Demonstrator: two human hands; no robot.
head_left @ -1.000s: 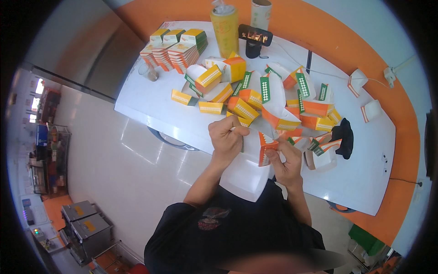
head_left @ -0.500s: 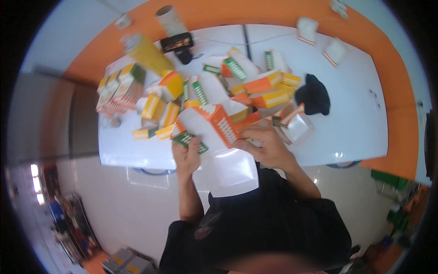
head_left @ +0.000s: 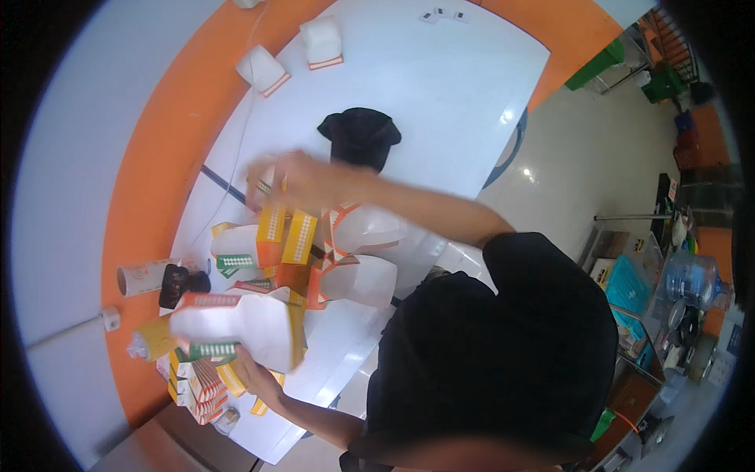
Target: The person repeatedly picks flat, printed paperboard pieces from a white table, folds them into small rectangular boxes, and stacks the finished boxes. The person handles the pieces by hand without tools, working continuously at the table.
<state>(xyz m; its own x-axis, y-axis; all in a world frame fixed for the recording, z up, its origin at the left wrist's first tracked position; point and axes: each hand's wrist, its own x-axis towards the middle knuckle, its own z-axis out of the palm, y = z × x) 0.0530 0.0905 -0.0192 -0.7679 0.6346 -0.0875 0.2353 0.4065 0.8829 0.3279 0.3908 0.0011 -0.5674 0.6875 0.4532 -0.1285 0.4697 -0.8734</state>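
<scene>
One carton (head_left: 236,321) is pinched at its green edge by the left hand (head_left: 255,377), seemingly to leave its folded walls uncrushed, while the right hand (head_left: 287,177), over the pile (head_left: 299,236), is too blurred to tell whether it grips the half-hidden carton (head_left: 264,186) there.

Large carton (head_left: 236,322), 8 o'clock: white interior; orange, green and yellow panels, pale dots on the orange and green.
Stacked cartons (head_left: 204,387), 8 o'clock, farther out: repeating orange-and-white edges; yellow and green ends.
Small cartons (head_left: 321,41), 11 o'clock: white, orange-edged.
Cloth item (head_left: 360,138), 12 o'clock: plain black.
Surface (head_left: 448,86), 1 o'clock: white.
Shirt (head_left: 503,346), 4 o'clock: black.
Wall band (head_left: 148,197), 9 o'clock: plain orange.
</scene>
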